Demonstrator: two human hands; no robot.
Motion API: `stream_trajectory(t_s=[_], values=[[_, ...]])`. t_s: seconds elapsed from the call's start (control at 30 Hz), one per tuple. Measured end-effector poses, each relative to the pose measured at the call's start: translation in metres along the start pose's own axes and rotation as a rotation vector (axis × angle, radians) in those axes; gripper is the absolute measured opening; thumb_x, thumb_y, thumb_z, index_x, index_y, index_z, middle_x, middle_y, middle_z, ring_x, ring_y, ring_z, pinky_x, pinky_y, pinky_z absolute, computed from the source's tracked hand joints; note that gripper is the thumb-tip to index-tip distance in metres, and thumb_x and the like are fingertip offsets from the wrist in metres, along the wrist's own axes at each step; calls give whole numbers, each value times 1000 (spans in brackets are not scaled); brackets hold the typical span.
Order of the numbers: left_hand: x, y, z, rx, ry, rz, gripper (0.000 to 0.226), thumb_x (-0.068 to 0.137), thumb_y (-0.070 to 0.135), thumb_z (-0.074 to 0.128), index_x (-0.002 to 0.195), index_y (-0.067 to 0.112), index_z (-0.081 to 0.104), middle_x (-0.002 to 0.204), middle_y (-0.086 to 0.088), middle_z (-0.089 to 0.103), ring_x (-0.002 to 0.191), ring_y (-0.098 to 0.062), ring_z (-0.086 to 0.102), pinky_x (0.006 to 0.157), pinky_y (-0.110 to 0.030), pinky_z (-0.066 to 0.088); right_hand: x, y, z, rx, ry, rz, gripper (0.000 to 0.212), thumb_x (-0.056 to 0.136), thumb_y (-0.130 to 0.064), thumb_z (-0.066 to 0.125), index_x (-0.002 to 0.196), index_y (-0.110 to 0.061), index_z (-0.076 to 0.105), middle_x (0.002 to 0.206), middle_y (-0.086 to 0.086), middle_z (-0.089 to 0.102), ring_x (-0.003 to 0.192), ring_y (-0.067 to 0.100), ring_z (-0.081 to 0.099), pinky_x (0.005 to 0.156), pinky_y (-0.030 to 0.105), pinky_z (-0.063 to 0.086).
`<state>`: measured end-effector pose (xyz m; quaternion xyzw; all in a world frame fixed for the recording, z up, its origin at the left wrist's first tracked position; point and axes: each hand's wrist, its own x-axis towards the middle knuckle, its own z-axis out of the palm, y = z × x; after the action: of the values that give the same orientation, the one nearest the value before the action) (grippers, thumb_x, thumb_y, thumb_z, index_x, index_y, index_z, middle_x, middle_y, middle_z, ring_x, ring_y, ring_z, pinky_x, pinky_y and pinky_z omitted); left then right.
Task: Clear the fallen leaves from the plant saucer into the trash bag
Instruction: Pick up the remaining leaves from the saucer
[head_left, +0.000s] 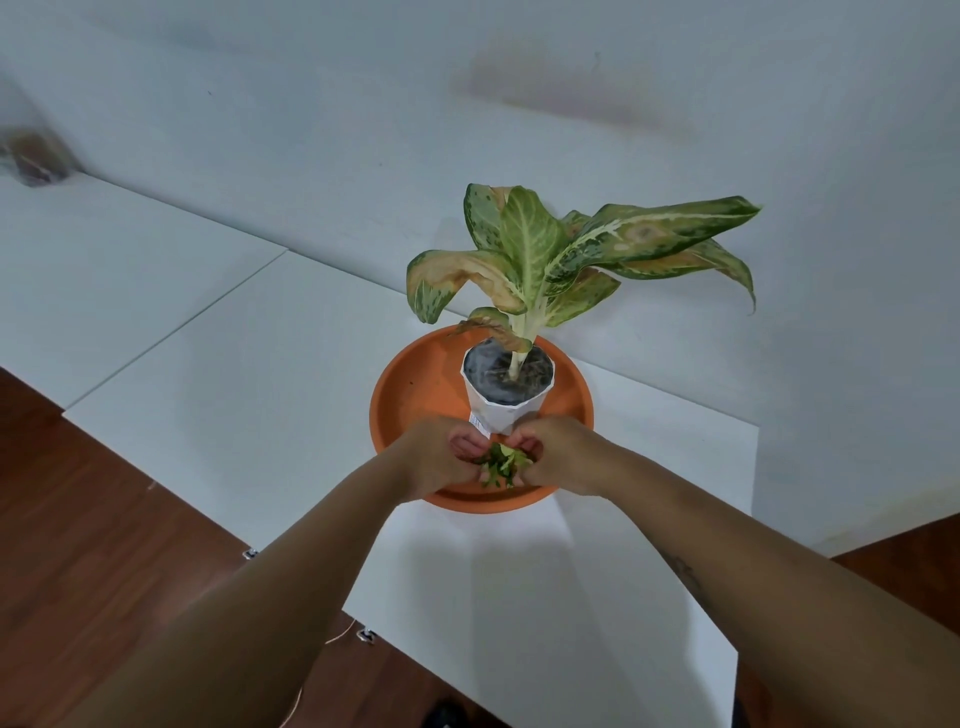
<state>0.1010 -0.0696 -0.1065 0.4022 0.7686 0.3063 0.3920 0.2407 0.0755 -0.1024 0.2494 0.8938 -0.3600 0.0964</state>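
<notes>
An orange plant saucer (410, 395) sits on a white table and carries a white pot (498, 415) with a green and yellow leafy plant (540, 249). Over the saucer's near side my left hand (436, 457) and my right hand (556, 457) meet, fingers curled. Between them they hold a small bunch of green fallen leaves (501, 462). The saucer floor under my hands is hidden. At the far left edge lies a blurred clear bag (31, 156) with something brown inside.
The white table (270, 389) stands against a white wall, with a second white table (104, 280) joined on its left. Brown wooden floor (93, 530) shows at the lower left and at the right.
</notes>
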Motion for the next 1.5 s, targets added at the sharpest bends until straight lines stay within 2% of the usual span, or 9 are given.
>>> stream_trajectory(t_s=[0.13,0.23,0.37,0.47,0.63,0.8,1.0,1.33,1.5], values=[[-4,12,12,303,54,59,56,68,30,85,120,21,64,110,6,66,101,-11,60,92,-27,50,-1,-4,4,-113,43,-40,41,76,-11,76,115,-17,66,119,-1,59,104,16,59,86,26,53],[-2,16,24,403,151,112,53,73,32,81,122,24,61,102,8,55,94,-9,48,79,-17,39,-3,-4,9,-107,110,-69,33,79,-7,72,110,-14,69,117,2,62,101,18,61,86,26,53],[2,15,27,455,164,143,34,81,34,74,112,20,71,99,3,64,85,-7,45,63,-5,27,-4,-5,12,-50,132,-71,24,78,-5,72,101,-9,71,108,3,64,94,21,64,83,30,55],[5,12,27,400,185,139,21,82,21,72,102,17,77,96,-1,74,78,-6,52,65,-3,33,-2,-2,14,-42,164,-77,13,79,-4,69,91,-8,72,99,5,68,88,24,65,78,31,53],[9,12,28,370,193,57,16,85,17,68,98,18,78,95,1,76,82,-8,59,77,-15,42,-1,0,14,-42,181,-48,10,81,-6,67,90,-9,72,95,4,70,85,23,65,78,30,54],[7,7,18,373,196,30,18,86,18,68,103,16,76,99,-1,74,85,-10,61,80,-18,48,-2,2,8,-14,105,-20,26,80,-10,73,105,-13,69,107,0,65,96,17,62,82,27,53],[-3,10,6,450,45,95,39,77,35,78,113,23,72,98,0,69,92,-14,59,82,-29,50,-1,-4,7,-28,46,-13,43,72,-16,82,112,-16,68,116,-4,62,104,16,61,88,28,54],[1,-1,9,285,159,79,15,82,6,70,93,10,78,88,-4,74,75,-11,62,64,-4,44,-2,-17,36,-29,231,-32,8,81,-11,71,89,-9,73,101,6,67,87,21,64,81,33,55],[4,-4,8,265,187,57,15,78,5,71,90,10,79,84,-5,75,76,-17,66,69,-17,51,-1,-17,31,-25,203,-28,7,85,-8,65,89,-7,72,100,7,67,87,22,64,78,30,51]])
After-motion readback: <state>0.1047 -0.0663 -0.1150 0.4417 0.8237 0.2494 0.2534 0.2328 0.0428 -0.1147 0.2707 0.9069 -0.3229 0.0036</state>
